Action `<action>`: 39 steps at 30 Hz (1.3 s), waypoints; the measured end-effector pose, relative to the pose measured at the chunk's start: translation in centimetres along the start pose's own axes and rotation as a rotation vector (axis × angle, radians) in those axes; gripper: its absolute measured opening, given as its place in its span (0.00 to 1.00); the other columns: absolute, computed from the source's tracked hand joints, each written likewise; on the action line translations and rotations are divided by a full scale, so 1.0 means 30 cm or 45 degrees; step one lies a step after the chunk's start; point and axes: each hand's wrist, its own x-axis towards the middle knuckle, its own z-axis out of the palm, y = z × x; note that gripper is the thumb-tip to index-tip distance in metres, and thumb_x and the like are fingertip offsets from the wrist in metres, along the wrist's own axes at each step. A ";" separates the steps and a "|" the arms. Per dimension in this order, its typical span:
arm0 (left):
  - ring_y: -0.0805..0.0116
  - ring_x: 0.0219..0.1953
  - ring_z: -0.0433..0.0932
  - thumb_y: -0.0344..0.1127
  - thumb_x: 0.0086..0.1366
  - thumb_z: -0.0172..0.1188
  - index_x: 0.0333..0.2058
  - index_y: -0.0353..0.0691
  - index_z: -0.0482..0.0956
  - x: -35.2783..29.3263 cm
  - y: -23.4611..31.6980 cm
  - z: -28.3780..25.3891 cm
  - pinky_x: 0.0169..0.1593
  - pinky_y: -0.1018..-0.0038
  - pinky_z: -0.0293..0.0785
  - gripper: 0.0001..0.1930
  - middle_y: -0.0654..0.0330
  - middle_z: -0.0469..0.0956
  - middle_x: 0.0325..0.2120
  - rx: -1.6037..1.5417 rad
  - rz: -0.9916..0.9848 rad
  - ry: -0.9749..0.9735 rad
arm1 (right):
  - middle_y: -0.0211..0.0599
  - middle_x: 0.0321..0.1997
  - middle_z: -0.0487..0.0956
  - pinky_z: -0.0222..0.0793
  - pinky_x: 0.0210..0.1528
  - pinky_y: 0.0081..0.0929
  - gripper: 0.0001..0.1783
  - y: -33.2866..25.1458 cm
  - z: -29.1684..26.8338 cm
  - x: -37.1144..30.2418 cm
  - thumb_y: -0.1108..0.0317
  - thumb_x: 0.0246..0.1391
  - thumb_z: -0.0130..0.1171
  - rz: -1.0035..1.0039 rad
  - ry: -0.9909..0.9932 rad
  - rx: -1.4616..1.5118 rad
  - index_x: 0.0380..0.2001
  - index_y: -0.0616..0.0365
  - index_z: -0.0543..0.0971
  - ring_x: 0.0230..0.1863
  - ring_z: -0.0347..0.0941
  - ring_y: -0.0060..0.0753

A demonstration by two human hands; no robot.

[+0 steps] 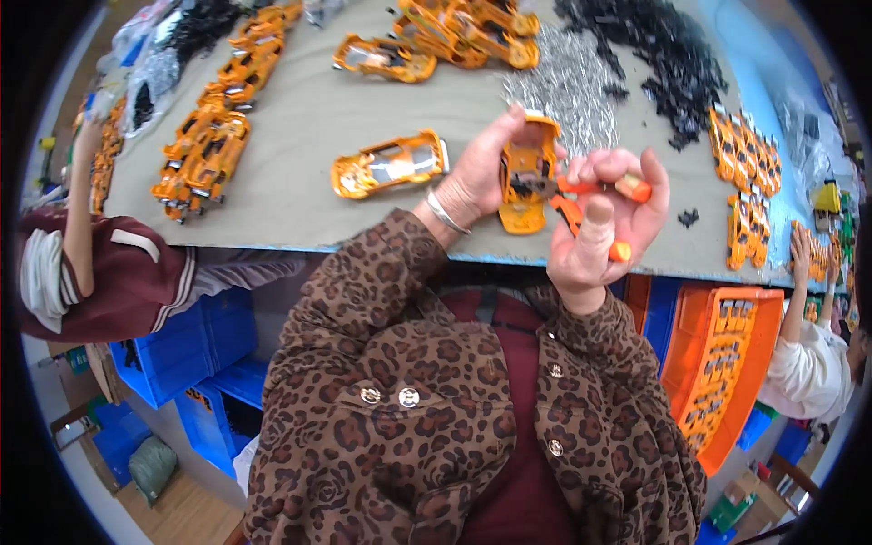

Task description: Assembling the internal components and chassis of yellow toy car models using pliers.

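Work appears partway along. The left hand (486, 162) grips an orange car shell (521, 218), underside showing, above the near edge of the bench (300, 163); the right hand's (610, 222) fingers close around orange-handled pliers (568, 214), tip at a dark part inside — whether seated, cannot tell. One shell (389, 164) lies beside; a heap (468, 34) likely remains. Right-hand rows (745, 153) look finished — a judgement only.

Worktable (300, 123), grey-beige cloth cover: spans 10 to 2 o'clock. Pale-blue surface (763, 91): lies at 2 o'clock. Wood-plank floor (195, 518): shows between 7 and 8 o'clock. Blue plastic bins (168, 363): stand between 8 and 9 o'clock.
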 end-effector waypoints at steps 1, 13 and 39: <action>0.61 0.37 0.78 0.55 0.66 0.44 0.42 0.35 0.72 0.002 -0.004 0.008 0.41 0.65 0.76 0.25 0.50 0.77 0.36 0.031 0.031 -0.012 | 0.38 0.42 0.67 0.66 0.45 0.37 0.32 0.000 0.001 0.001 0.61 0.58 0.54 -0.030 -0.010 0.032 0.60 0.59 0.55 0.37 0.64 0.30; 0.62 0.37 0.75 0.47 0.65 0.51 0.39 0.38 0.71 -0.046 0.282 0.077 0.41 0.62 0.74 0.16 0.58 0.75 0.33 0.221 0.685 0.471 | 0.39 0.43 0.66 0.63 0.42 0.36 0.40 -0.173 -0.082 0.165 0.53 0.51 0.59 -0.195 -0.245 0.355 0.61 0.58 0.55 0.39 0.63 0.33; 0.60 0.31 0.76 0.31 0.55 0.58 0.40 0.33 0.75 -0.328 0.334 0.032 0.36 0.67 0.72 0.14 0.56 0.76 0.26 2.493 -0.080 0.621 | 0.38 0.45 0.69 0.61 0.44 0.35 0.30 -0.116 -0.582 0.299 0.60 0.55 0.54 0.298 0.171 0.218 0.58 0.62 0.61 0.43 0.62 0.32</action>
